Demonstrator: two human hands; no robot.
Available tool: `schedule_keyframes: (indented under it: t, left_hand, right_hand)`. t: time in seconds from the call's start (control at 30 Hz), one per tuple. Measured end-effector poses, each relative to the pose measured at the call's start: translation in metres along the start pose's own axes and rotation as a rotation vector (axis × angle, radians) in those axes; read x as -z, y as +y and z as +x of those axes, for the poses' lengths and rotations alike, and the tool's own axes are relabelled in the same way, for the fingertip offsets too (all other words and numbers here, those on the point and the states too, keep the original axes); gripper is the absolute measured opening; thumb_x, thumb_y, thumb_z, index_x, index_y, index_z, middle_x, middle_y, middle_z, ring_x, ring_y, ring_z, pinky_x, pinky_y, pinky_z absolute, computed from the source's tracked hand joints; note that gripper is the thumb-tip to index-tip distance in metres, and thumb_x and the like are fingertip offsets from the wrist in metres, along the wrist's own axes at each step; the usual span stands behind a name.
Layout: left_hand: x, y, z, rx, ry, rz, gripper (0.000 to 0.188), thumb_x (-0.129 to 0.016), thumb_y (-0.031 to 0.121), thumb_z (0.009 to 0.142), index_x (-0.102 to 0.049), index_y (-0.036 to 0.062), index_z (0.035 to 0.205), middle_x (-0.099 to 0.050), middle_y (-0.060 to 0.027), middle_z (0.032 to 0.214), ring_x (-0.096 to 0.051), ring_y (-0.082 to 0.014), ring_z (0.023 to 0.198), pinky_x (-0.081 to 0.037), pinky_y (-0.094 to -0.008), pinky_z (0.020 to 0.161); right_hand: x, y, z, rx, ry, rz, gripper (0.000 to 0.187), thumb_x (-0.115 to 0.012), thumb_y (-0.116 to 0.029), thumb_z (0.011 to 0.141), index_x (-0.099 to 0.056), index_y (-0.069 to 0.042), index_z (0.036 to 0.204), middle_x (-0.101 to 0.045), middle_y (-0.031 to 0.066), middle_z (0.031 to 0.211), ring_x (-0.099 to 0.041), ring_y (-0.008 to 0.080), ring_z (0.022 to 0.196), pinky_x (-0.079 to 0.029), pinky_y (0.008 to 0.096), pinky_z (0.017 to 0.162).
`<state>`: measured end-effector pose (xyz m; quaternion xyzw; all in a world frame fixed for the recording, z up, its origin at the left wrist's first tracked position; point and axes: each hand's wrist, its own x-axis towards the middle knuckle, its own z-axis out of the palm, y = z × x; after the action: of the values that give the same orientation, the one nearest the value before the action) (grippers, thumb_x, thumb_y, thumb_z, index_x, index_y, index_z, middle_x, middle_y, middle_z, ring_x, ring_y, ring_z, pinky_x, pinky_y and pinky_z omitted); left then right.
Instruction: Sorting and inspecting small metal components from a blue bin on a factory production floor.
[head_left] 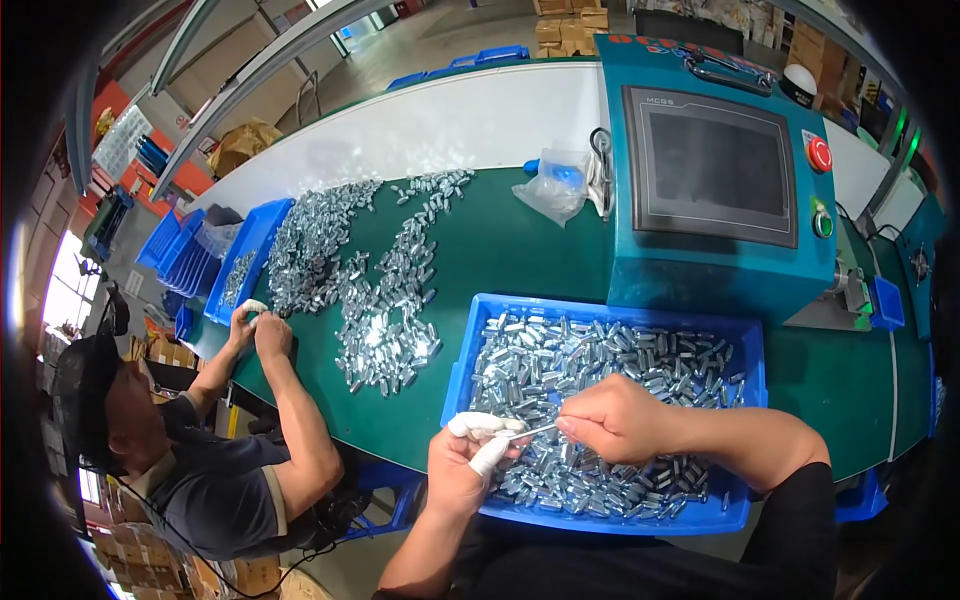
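Both my hands are close together above a blue plastic tray (pixel 752 400) full of small shiny metal pieces (pixel 600 350), which look like long hex nuts or sleeves. White coverings wrap the thumb and fingers of my left hand (pixel 462 462), closed in a pinch on a small metal piece (pixel 507 434) that its fingertips mostly hide. My right hand (pixel 618 420) is bare and closed, its thumb and forefinger gripping a thin metal rod (pixel 540 430). The rod points left, its far end at my left fingertips; whether it enters the metal piece I cannot tell.
Loose metal pieces (pixel 390 320) lie heaped on the green table (pixel 480 240). A co-worker (pixel 210 460) sits at the left, hands by another blue tray (pixel 262 240). Beyond my tray stands a teal machine (pixel 640 275) with a dark screen (pixel 715 165); a clear plastic bag (pixel 555 190) lies beside it.
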<state>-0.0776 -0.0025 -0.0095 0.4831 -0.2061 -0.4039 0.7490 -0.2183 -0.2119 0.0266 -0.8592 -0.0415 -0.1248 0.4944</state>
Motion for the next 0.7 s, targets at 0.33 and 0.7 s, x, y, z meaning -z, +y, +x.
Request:
schedule_keyframes:
  t: [0.33,0.7]
  left_hand:
    - [0.004,0.0,-0.002,0.025,0.025,-0.176,0.021,-0.062,-0.009,0.09,-0.061,-0.0016,0.11,-0.07,-0.022,0.108,-0.073,-0.0289,0.092,-0.061,-0.0321,0.076]
    - [-0.002,-0.003,-0.009,-0.014,-0.086,0.137,0.012,-0.065,-0.001,0.095,-0.057,0.0007,0.103,-0.073,-0.0164,0.092,-0.073,-0.0203,0.079,-0.058,-0.0278,0.065]
  right_hand:
    - [0.0,0.0,-0.002,-0.01,0.011,0.004,0.031,-0.058,-0.02,0.097,-0.057,-0.005,0.071,-0.057,0.0133,0.062,-0.059,0.0356,0.057,-0.045,0.0439,0.054]
    - [-0.02,0.003,-0.007,0.134,0.081,-0.258,0.024,-0.064,-0.018,0.092,-0.056,-0.009,0.071,-0.058,0.0096,0.062,-0.061,0.0334,0.058,-0.047,0.0455,0.051]
